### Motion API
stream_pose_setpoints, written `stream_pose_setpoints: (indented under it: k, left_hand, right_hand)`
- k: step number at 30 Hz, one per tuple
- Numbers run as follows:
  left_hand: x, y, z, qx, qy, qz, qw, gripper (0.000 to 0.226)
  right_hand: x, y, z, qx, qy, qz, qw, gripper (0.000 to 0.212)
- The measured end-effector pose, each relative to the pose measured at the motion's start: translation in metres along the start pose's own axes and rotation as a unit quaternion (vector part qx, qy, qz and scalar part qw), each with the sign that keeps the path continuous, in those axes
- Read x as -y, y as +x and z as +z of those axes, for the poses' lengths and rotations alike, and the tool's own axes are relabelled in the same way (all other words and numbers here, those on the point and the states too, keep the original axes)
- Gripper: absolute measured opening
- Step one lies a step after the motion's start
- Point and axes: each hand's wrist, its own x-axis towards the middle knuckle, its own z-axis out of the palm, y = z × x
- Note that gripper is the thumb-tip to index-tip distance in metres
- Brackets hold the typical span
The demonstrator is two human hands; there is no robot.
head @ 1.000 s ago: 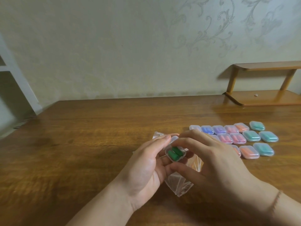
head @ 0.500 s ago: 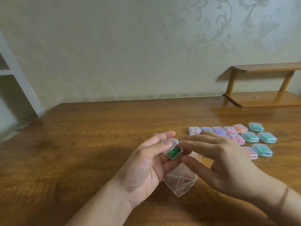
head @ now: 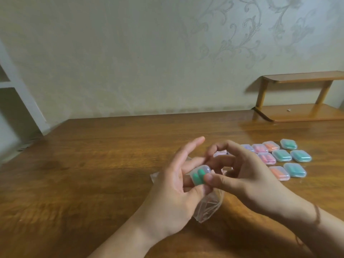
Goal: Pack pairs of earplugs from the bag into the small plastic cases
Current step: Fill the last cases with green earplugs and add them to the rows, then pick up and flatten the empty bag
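Landmark: the small clear case (head: 200,174), held above the wooden table (head: 104,164) in front of the person; every place below is told from it.
Contents: two green earplugs (head: 198,176) lie side by side inside; the lid looks down over them, though whether it has latched I cannot tell.
Left hand (head: 173,190): holds the case from the left and from below, thumb curled up at its near edge, index finger standing out straight beyond it.
Right hand (head: 245,175): pinches the case from the right, thumb tip on its near right corner, the other fingers curled behind and above.
Bag (head: 208,207): thin clear plastic, crumpled on the table directly beneath the case and partly hidden by both hands.
Filled cases (head: 281,155): a group lies on the table to the right of the case and beyond it, holding pink, orange, teal and purple pairs.
Shelf (head: 301,112): a low wooden one, far to the right and well behind.
Handling, case: likely very light, stiff, thin-walled and smooth, so apt to slip or pop open; best taken across the two opposite edges with fingertips, pressing the lid over its latch side.
Handling, earplugs: probably soft foam, easily squeezed; a gentle pinch at mid-length suits them.
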Motion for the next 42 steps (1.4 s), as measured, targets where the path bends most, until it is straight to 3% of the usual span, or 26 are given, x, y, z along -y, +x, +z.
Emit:
stream_pose_setpoints:
  k: [3,5,7,9,15,18,21,25,28,37,42]
  left_hand:
    - [-0.002,0.001,0.007,-0.093,0.141,0.082,0.982,0.057]
    - [-0.004,0.007,0.008,-0.136,0.277,0.137,0.941,0.044]
    - [-0.007,0.018,0.013,-0.130,0.395,0.160,0.895,0.039]
    - [-0.010,0.030,0.023,-0.108,0.436,0.170,0.877,0.038]
    - [-0.014,0.079,0.078,-0.088,0.435,0.190,0.876,0.033]
    - [-0.007,0.104,0.116,-0.051,0.447,0.150,0.880,0.047]
    - [0.010,0.121,0.142,0.013,0.507,0.103,0.856,0.058]
    - [0.031,0.125,0.155,0.075,0.569,0.064,0.817,0.059]
    - [0.042,0.120,0.153,0.070,0.584,0.067,0.806,0.054]
    - [0.052,0.115,0.148,0.036,0.553,0.085,0.828,0.034]
    - [0.052,0.115,0.145,0.025,0.546,0.082,0.833,0.042]
  right_hand:
    - [0.010,0.001,-0.009,-0.054,0.003,0.016,0.998,0.037]
    - [0.015,0.000,-0.021,-0.071,-0.023,0.016,0.997,0.034]
    - [0.018,0.000,-0.033,-0.059,-0.033,0.030,0.997,0.029]
    - [0.019,0.001,-0.045,-0.056,-0.046,0.042,0.997,0.019]
    - [0.023,-0.008,-0.110,-0.088,-0.058,0.082,0.991,0.015]
    - [0.014,-0.031,-0.158,-0.135,-0.024,0.127,0.982,0.023]
    - [-0.008,-0.057,-0.192,-0.216,-0.079,0.201,0.952,0.021]
    - [-0.033,-0.069,-0.201,-0.248,-0.170,0.292,0.908,0.010]
    - [-0.036,-0.065,-0.197,-0.252,-0.211,0.298,0.896,0.010]
    - [-0.028,-0.059,-0.186,-0.220,-0.288,0.312,0.878,0.012]
    - [-0.031,-0.056,-0.176,-0.223,-0.348,0.297,0.861,0.011]
